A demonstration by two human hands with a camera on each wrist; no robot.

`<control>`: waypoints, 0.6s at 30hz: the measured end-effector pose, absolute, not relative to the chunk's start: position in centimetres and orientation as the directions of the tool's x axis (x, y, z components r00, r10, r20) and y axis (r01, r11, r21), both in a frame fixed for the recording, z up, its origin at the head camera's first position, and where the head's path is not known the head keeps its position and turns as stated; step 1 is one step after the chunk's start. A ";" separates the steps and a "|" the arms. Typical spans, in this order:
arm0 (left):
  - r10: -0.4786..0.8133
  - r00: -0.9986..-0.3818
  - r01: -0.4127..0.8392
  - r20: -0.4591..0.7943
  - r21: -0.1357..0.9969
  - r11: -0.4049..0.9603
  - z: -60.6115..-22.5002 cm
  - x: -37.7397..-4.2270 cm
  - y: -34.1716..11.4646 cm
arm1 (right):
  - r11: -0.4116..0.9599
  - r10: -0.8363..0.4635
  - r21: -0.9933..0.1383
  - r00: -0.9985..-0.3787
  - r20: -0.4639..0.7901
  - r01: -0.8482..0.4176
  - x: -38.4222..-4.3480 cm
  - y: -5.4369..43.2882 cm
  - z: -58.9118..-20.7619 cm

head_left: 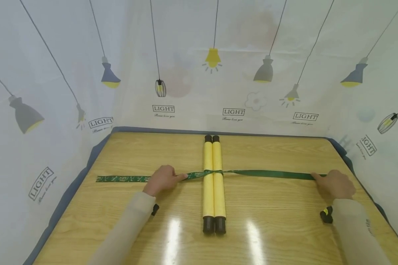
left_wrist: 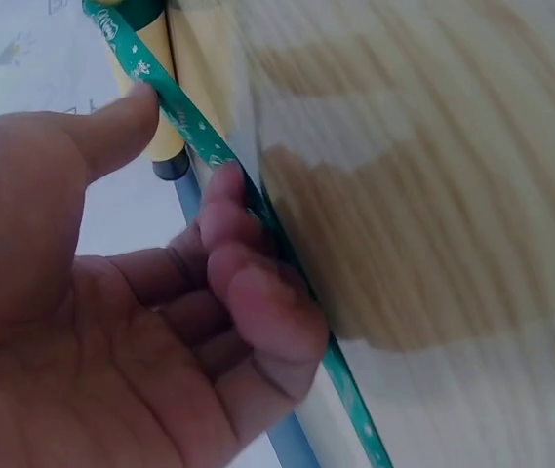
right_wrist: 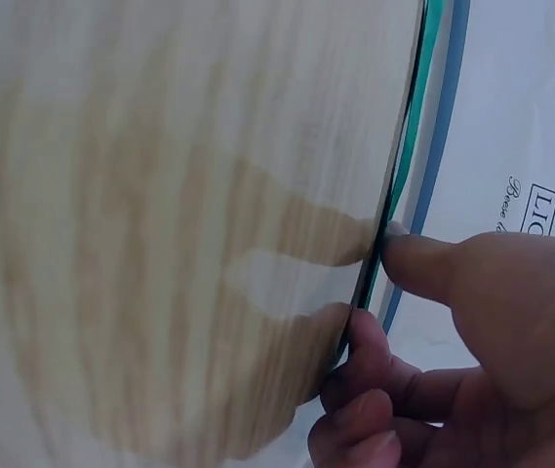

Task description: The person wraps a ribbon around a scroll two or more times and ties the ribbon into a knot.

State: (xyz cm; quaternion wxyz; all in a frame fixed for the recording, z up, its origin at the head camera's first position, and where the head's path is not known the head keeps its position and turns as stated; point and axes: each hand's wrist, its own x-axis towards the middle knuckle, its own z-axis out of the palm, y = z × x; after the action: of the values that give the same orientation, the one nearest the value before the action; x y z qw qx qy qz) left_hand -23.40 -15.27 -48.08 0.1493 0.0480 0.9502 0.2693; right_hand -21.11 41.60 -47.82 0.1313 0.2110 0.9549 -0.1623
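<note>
Two yellow sticks [head_left: 215, 191] with black end caps lie side by side on the wooden table [head_left: 272, 209], pointing away from me. A green ribbon [head_left: 275, 173] passes around their middle, crosses over itself on top and runs out to both sides. My left hand [head_left: 163, 179] touches the pale-patterned left length with thumb and fingertips; in the left wrist view the thumb [left_wrist: 121, 132] and fingers stand apart along it. Near the ribbon's right end rests my right hand [head_left: 336, 184], its thumb [right_wrist: 418, 263] and bent fingertips touching the strip, with a gap between them.
A white curtain [head_left: 199, 110] printed with hanging lamps surrounds the table's back and sides. Dark blue edging [head_left: 159, 130] borders the tabletop. Beyond the left hand, the ribbon's free end [head_left: 119, 179] lies flat. Light reflections streak the front of the table.
</note>
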 end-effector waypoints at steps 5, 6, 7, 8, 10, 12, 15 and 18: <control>0.143 -0.956 0.010 -0.258 0.455 0.891 -48.3 -23.5 -14.4 | 0.874 0.334 -0.252 -0.890 -0.311 0.416 -21.1 41.3 -48.1; 0.151 -0.956 0.022 -0.253 0.449 0.893 -48.3 -23.5 -14.2 | 0.880 0.321 -0.252 -0.895 -0.309 0.402 -21.1 41.3 -48.1; 0.161 -0.956 0.036 -0.247 0.445 0.895 -48.3 -23.4 -14.1 | 0.886 0.309 -0.251 -0.900 -0.306 0.390 -21.2 41.3 -48.1; 0.174 -0.956 0.052 -0.238 0.445 0.894 -48.3 -23.4 -14.0 | 0.889 0.301 -0.252 -0.903 -0.306 0.381 -21.2 41.3 -48.1; 0.195 -0.955 0.073 -0.223 0.459 0.885 -48.3 -23.5 -13.8 | 0.891 0.295 -0.254 -0.905 -0.307 0.377 -21.3 41.3 -48.1; 0.210 -0.953 0.087 -0.217 0.472 0.878 -48.3 -23.5 -13.7 | 0.891 0.291 -0.251 -0.900 -0.325 0.379 -21.5 41.3 -48.1; 0.212 -0.951 0.076 -0.226 0.492 0.867 -48.4 -23.6 -13.8 | 0.901 0.266 -0.243 -0.898 -0.350 0.361 -21.7 41.2 -47.8; 0.208 -0.949 0.059 -0.239 0.512 0.857 -48.5 -23.6 -13.9 | 0.931 0.198 -0.221 -0.910 -0.365 0.291 -21.7 41.3 -47.7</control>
State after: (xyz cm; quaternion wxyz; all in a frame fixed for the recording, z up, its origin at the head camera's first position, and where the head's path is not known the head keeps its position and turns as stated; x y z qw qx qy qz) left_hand -23.60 -13.88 -48.48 0.1443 0.0702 0.9528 0.2578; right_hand -21.71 41.26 -47.66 0.1707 0.1265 0.9676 -0.1366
